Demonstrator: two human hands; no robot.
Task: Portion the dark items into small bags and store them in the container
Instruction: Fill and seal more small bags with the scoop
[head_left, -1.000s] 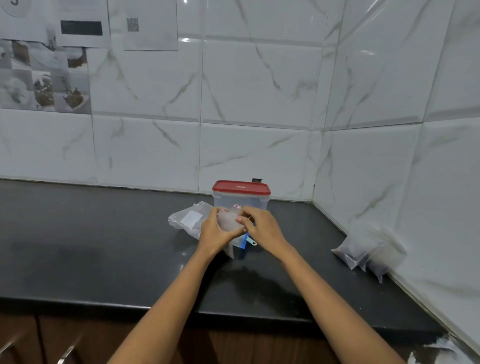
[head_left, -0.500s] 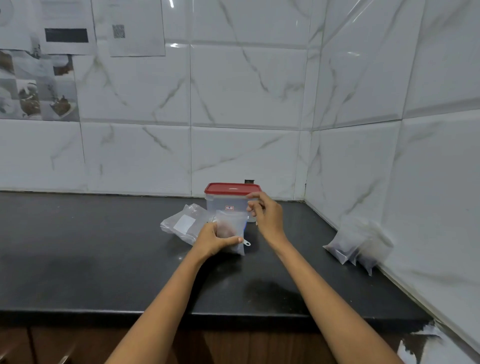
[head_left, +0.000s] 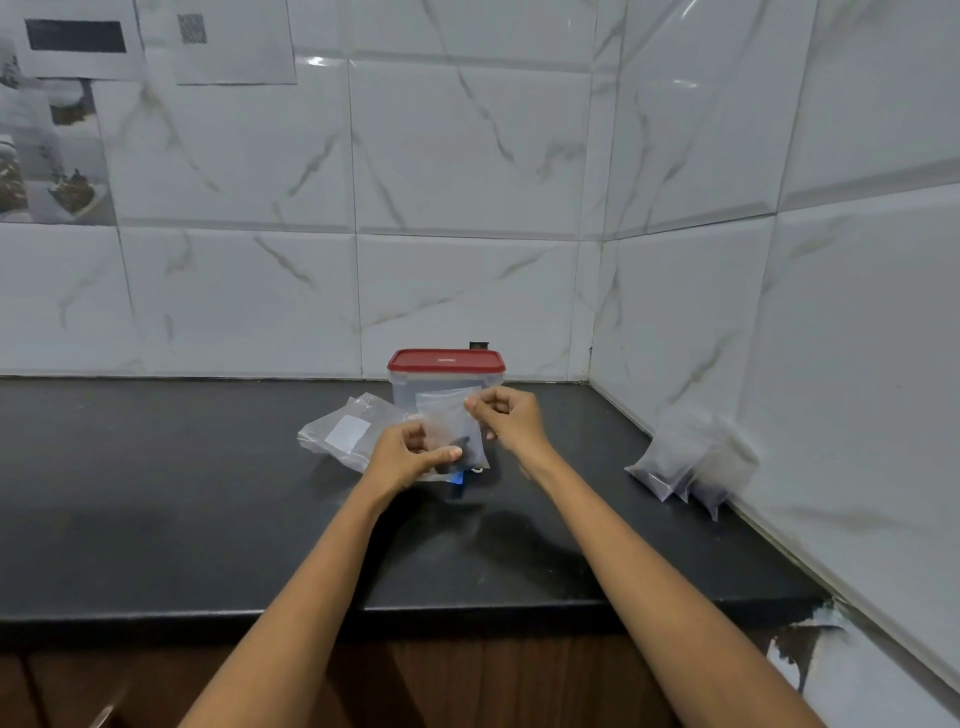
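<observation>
- Left hand (head_left: 410, 457) pinches the lower part of a small bag (head_left: 451, 428), thumb across the front and fingers curled behind it; this looks like a hold meant to keep the bag upright, so that what is inside stays low.
- Right hand (head_left: 506, 418) pinches the bag's upper right corner between thumb and curled fingers, which I judge is a grip for pressing or running along the top seal.
- Dark items (head_left: 457, 447) sit in the bottom half of the bag; its upper half is clear film. The bag is held above the worktop (head_left: 156, 493), just in front of the container.
- Behind the bag stands the container (head_left: 445, 382), clear-walled, with its red lid (head_left: 445, 360) on. Judging by that, storing has not yet begun for this bag; the lid would have to come off first.
- To the left, a flat pack of empty bags (head_left: 345, 434) with a white label lies on the worktop, within easy reach of the left hand, probably as the supply for more portions.
- Something small and blue (head_left: 457, 478) shows just under the bag; it is too hidden to identify.
- Well apart to the right, several filled bags (head_left: 685, 467) lean against the side wall, seemingly portions set aside out of the working space until they go into the container.
- One risk, as I read it: a seal left partly open could spill if the bag is tipped.
</observation>
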